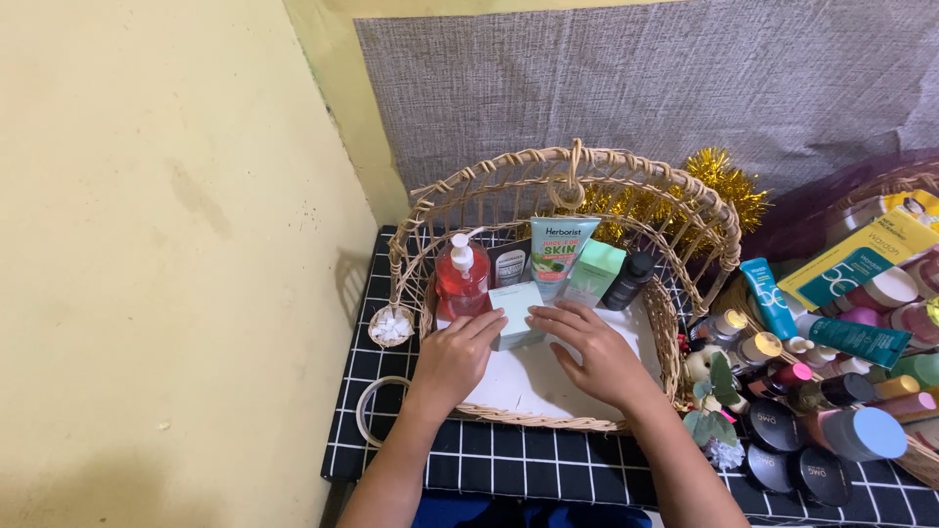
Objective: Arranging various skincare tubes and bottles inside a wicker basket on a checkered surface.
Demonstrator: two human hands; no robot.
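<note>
small box (515, 315): lower part covered by both hands' fingertips, centre of frame
black packet (509, 262): partly hidden behind the red pump bottle (462, 279)
gold tinsel (726, 186): mostly screened by the wicker basket (577, 171)
forearms: cut off at the bottom edge
second basket (905, 186): cut off at the right edge
black round jars (792, 460): lid markings too small to tell

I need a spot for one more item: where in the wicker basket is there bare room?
The white liner is bare in front, between both hands and the basket's near rim. The back row is packed: red pump bottle, tube, green box, black bottle. The table's right side is crowded with cosmetics.
</note>
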